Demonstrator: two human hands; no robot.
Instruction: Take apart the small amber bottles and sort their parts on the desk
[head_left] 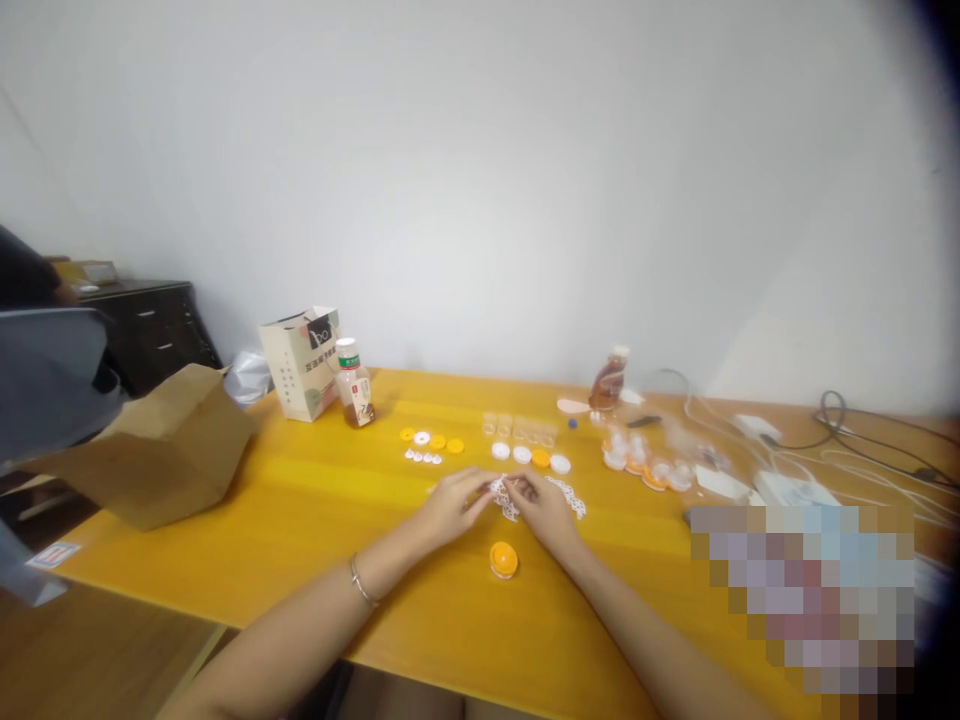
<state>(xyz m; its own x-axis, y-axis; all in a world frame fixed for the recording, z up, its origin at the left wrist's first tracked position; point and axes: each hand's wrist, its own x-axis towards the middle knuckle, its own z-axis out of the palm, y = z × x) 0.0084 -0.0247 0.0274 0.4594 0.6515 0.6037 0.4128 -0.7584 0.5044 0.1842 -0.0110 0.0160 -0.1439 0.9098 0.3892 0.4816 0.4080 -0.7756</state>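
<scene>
Small white piece [497, 484] sits pinched between the left hand's [454, 504] and right hand's [549, 510] fingertips, beyond the orange round piece [503, 558], apparently being worked by feel, so the next move likely needs light, steady fingers.

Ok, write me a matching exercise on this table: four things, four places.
1. round orange piece
2. bracelet
3. printed bag
4. clear cups

A. behind a row of white and yellow discs
B. on the table between the forearms
C. beside the bottle with green on its label
D. around the left forearm

Pairs: 1-B, 2-D, 3-C, 4-A
</scene>
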